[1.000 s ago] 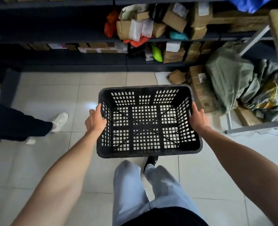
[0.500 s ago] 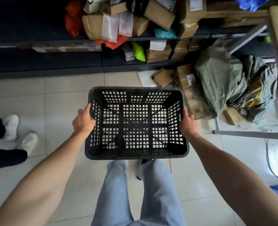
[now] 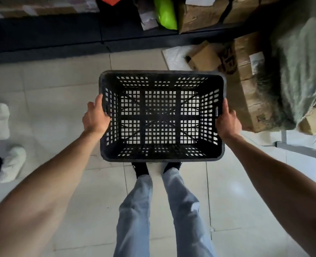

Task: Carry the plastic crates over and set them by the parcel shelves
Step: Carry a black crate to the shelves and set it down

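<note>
I hold an empty black plastic crate (image 3: 161,158) with perforated walls level above the tiled floor, in front of my legs. My left hand (image 3: 95,118) grips its left rim and my right hand (image 3: 227,122) grips its right rim. The dark parcel shelves (image 3: 60,36) run across the top of the view, a short step beyond the crate's far edge. Parcels lie on the lowest shelf, among them a bright green bag (image 3: 165,13) and cardboard boxes (image 3: 198,15).
Cardboard boxes (image 3: 246,80) and a grey-green sack (image 3: 300,71) are piled on the floor to the right of the crate. A metal frame leg (image 3: 283,136) stands beside them. Another person's white shoes (image 3: 5,141) are at the far left. Pale tiles lie under and left of the crate.
I have walked closer to the shelves and the view has tilted down. The crate stays in both hands. The other person's feet now sit nearer at the left.
</note>
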{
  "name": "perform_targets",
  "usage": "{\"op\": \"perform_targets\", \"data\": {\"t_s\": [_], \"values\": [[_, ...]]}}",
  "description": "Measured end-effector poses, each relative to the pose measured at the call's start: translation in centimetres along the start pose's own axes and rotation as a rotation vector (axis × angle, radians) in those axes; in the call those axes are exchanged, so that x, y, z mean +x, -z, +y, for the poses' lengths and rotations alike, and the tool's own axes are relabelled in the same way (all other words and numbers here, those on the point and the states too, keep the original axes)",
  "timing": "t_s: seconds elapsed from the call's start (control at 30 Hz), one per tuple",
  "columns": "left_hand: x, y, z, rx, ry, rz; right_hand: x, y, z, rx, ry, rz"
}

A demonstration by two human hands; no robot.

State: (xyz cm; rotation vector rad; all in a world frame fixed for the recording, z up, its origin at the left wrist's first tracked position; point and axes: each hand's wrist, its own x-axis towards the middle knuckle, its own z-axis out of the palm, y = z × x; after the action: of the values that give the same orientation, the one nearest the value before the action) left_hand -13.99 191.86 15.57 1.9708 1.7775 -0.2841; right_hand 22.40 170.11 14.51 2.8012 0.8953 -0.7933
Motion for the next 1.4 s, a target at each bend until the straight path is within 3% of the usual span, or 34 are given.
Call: {"op": "perform_targets", "data": {"t_s": [0.37, 0.67, 0.83, 1.13, 1.4], "values": [[10.1, -13.5, -1.9, 0.037, 0.079, -0.020, 12.4, -10.8, -1.8, 0.018, 0.058, -0.053], [11.0, -17.5, -2.9, -0.003, 0.129, -0.025, 14.4, -14.7, -1.8, 0.003, 0.137, -0.055], [11.1, -15.9, -0.6, 0.064, 0.120, -0.062, 13.9, -12.6, -3.3, 0.010, 0.087, -0.065], [8.4, -6.2, 11.8, 0.161, -0.317, -0.030, 9.4, -2.8, -8.7, 0.120, 0.197, -0.068], [-2.6, 4.7, 22.8, 0.195, -0.561, -0.073, -1.8, 10.0, -6.2, 0.127, 0.139, 0.049]]}}
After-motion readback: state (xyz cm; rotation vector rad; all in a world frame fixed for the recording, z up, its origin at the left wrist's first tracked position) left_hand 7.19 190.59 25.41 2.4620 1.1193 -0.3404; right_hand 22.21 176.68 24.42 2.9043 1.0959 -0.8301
